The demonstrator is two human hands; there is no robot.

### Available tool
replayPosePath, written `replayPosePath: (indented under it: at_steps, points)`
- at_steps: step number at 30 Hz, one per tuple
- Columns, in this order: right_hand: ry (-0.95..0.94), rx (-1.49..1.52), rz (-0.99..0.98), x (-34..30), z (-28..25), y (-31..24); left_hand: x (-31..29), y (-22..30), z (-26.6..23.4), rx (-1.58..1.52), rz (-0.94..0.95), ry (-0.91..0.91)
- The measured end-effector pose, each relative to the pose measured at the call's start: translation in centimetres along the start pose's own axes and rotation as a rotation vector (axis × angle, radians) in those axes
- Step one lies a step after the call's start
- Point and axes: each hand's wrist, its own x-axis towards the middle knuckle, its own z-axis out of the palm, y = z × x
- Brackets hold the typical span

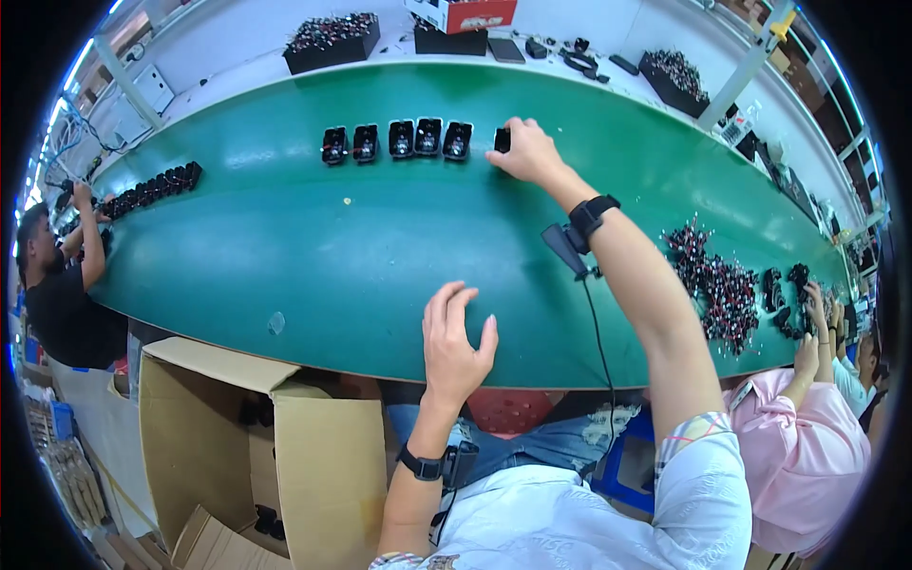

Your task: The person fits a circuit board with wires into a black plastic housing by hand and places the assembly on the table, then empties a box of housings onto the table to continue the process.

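Note:
My right arm reaches far across the green table. My right hand is closed around a small black housing, whose right side the fingers hide. Left of it stands a row of several similar black housings with shiny rims, such as this housing nearest the hand; small red bits show in some. Close to the table's front edge, my left hand hangs with fingers apart and slightly curled, holding nothing.
A pile of wired black parts lies at right. An open cardboard box stands below the table's front edge. Co-workers sit at the left and right. Black bins line the back shelf.

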Motion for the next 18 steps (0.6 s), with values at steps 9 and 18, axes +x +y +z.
replayPosePath:
  at_steps: [9, 18]
  points:
    - [-0.031, -0.006, -0.041, 0.9, 1.4, -1.2, -0.2, -0.2, -0.4, -0.098, -0.013, 0.053]
    - [-0.072, -0.07, -0.106, -0.2, 1.9, -1.1, -0.3, -0.1, -0.1, -0.07, 0.024, 0.073]
